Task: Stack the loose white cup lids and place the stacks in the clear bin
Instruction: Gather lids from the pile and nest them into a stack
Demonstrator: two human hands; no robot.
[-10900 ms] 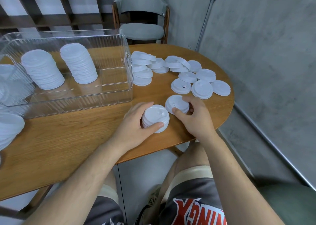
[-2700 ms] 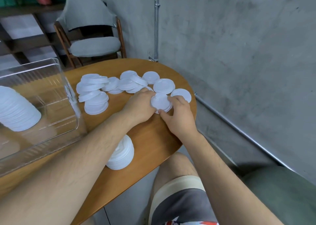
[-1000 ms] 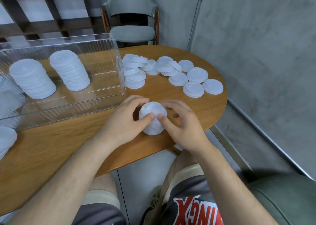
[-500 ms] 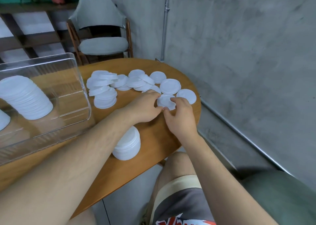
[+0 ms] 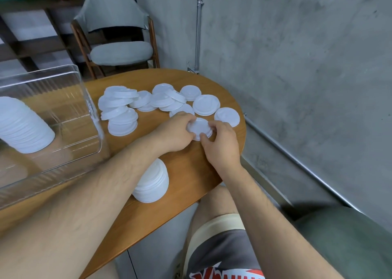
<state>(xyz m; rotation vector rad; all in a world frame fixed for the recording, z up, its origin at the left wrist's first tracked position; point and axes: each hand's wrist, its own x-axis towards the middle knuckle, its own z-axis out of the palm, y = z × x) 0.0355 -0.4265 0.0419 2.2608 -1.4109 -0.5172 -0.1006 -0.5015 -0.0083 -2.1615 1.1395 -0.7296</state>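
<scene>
Both hands (image 5: 172,135) (image 5: 221,146) now round fresh lids (image 5: 199,127)

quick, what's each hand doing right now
Left hand: grips the left edge of the small lid stack.
Right hand: pinches the same stack's right edge.

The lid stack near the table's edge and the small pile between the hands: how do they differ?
The tall stack holds many lids; the small pile only a few. The tall stack stands free, while the left hand and right hand grip the small pile's rim. The tall stack sits nearer the person, the small pile beside the loose lids. Both are white round lids on the wooden table.
</scene>
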